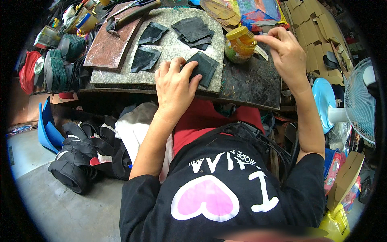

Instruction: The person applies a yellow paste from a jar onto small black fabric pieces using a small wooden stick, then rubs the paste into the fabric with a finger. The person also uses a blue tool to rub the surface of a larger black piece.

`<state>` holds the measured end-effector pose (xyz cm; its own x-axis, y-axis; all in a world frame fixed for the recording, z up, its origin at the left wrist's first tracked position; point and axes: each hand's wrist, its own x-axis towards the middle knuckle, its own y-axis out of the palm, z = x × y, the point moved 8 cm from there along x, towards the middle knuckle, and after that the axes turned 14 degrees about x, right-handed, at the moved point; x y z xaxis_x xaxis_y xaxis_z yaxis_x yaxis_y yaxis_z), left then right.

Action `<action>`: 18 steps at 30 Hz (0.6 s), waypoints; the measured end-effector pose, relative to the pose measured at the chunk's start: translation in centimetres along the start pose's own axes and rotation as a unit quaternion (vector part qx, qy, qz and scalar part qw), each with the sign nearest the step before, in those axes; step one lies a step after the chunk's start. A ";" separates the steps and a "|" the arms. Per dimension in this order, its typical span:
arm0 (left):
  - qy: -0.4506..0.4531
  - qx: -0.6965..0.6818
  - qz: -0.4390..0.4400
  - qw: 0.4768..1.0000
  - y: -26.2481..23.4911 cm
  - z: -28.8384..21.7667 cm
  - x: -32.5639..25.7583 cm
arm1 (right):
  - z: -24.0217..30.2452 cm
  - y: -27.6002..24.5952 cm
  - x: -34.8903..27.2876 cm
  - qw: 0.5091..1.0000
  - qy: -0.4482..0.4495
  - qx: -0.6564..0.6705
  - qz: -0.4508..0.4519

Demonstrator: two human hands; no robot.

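My left hand point(172, 86) lies at the front of a speckled grey stone slab point(169, 45). Its thumb and fingertips press on a square black leather-like piece point(207, 67). Two similar pieces, a far one point(152, 33) and a nearer one point(145, 59), lie to the left with greyish edges. Farther back is a small stack of black pieces point(192, 30). Beside the slab stands an uncapped jar point(238, 50) of amber stuff with a yellow rim. My right hand point(287, 54) is at the jar's right, thumb and forefinger pinched by the rim; what they hold is unclear.
A hammer point(133, 16) rests across a reddish-brown slab point(105, 52) at the left, near scissors point(130, 5). Green cord coils point(60, 66) sit farther left. On the right are a fan point(358, 97) and cardboard boxes point(318, 40). Black curved items point(74, 165) pile up below left.
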<state>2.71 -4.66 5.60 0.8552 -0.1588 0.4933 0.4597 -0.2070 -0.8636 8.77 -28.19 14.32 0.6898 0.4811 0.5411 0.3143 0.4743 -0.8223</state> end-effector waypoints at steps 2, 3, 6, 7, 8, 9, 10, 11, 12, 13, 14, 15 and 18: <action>0.001 -0.002 -0.002 1.000 0.1 0.0 0.0 | 0.3 0.0 -0.5 1.000 0.010 0.023 0.019; 0.003 -0.004 0.000 1.000 0.2 0.1 0.0 | 0.6 0.2 -0.8 0.999 0.014 0.035 0.028; -0.003 -0.008 -0.004 1.000 0.0 0.2 -0.1 | 1.2 1.9 -2.0 0.930 0.101 0.344 0.075; -0.005 -0.011 -0.003 1.000 0.0 0.2 -0.1 | 1.7 3.1 -2.7 0.867 0.141 0.467 0.097; -0.007 -0.008 0.003 1.000 0.0 0.2 -0.1 | 2.6 5.4 -3.7 0.798 0.197 0.549 0.151; -0.008 -0.008 0.013 1.000 0.1 0.2 -0.1 | 3.4 7.5 -4.5 0.774 0.225 0.555 0.207; -0.010 -0.009 0.020 1.000 0.1 0.2 -0.1 | 3.9 8.9 -4.9 0.784 0.229 0.538 0.207; -0.009 -0.006 0.023 1.000 0.1 0.1 -0.1 | 3.8 10.3 -5.6 0.790 0.267 0.505 0.223; -0.008 -0.005 0.023 1.000 0.0 0.1 -0.1 | 4.0 10.7 -5.6 0.798 0.240 0.511 0.209; -0.010 -0.006 0.022 1.000 0.0 0.1 -0.1 | 3.8 11.3 -5.9 0.802 0.249 0.500 0.210; -0.008 -0.004 0.024 1.000 0.0 0.0 -0.2 | 3.6 11.8 -6.1 0.806 0.257 0.489 0.212; -0.008 -0.004 0.024 1.000 0.0 0.0 -0.2 | 3.6 12.1 -6.1 0.818 0.252 0.469 0.218; -0.006 0.003 0.024 1.000 0.1 0.1 -0.1 | 4.2 11.7 -5.7 0.858 0.210 0.409 0.229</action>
<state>2.66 -4.55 5.49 0.8788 -0.1577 0.4505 0.4200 -0.1928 -0.8868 5.76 -22.25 2.38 0.8466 0.5290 -0.0583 -0.4973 0.7474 -0.4407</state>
